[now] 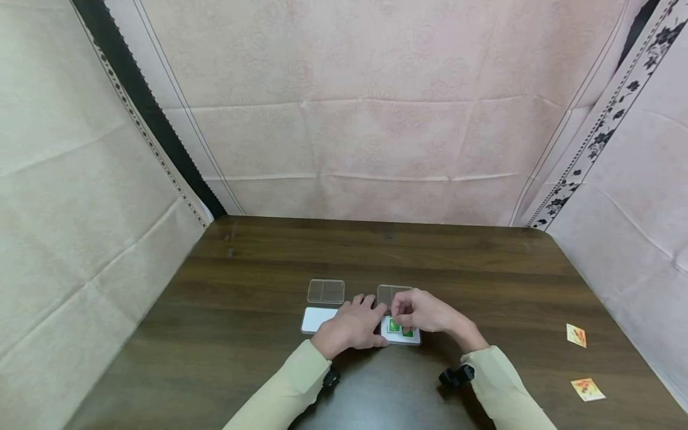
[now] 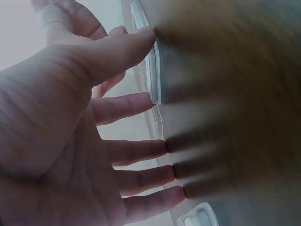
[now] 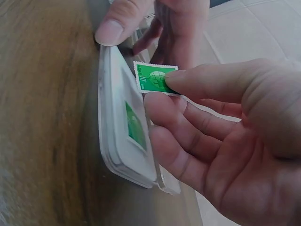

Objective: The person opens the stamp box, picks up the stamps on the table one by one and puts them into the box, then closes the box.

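Note:
My right hand (image 1: 424,310) pinches a green postage stamp (image 3: 146,84) between thumb and fingers. The stamp has perforated white edges and is tilted over a small white case (image 1: 394,340) with its clear lid (image 1: 388,292) folded back. Inside that case lies another green stamp (image 3: 134,126). My left hand (image 1: 352,325) is spread low beside the case, its thumb touching the case's near left edge. Its other fingers reach forward, down at the table between this case and a second white case (image 1: 316,320), which also has a clear lid (image 1: 325,291) laid back.
Two orange and yellow stamps (image 1: 576,335) lie apart on the right side of the brown wooden table (image 1: 258,269). Pale cloth (image 1: 344,131) hangs behind the table and along both sides. Each wrist carries a small black camera (image 1: 457,376).

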The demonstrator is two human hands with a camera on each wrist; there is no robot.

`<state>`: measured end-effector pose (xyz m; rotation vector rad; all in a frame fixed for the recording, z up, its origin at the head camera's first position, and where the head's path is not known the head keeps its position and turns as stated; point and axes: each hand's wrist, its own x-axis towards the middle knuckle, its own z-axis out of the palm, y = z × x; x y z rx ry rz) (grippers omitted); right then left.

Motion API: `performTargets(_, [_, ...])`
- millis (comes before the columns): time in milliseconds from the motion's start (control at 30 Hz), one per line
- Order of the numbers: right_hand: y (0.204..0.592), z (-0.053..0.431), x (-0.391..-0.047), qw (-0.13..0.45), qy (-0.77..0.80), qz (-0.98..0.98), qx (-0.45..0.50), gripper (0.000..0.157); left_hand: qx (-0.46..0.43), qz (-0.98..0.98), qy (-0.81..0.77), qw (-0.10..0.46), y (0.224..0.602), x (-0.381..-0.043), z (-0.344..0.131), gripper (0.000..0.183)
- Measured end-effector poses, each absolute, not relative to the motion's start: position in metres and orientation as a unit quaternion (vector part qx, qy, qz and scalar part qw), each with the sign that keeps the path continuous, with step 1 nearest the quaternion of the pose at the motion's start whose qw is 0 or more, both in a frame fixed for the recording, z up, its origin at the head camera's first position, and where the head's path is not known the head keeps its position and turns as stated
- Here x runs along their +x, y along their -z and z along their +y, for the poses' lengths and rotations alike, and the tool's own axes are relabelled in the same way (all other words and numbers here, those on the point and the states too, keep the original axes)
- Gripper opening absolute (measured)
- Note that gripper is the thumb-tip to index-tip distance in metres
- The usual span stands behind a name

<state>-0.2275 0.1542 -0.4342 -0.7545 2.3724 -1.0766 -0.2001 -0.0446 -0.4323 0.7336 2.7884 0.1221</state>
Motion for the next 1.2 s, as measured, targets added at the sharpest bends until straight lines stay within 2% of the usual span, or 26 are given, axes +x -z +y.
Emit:
performTargets(600, [0.441,0.143,-0.228,0.164,0.327,0.885,-0.289,0.009,0.250,0.958,-0.050,0.133,0.430,-0.199,-0.048,0.066])
performTargets(1200, [0.441,0.135,-0.223,0.147,0.295,0.914,-0.236,0.015,0.255,0.958,-0.044,0.126,0.432,-0.198,-0.047,0.064])
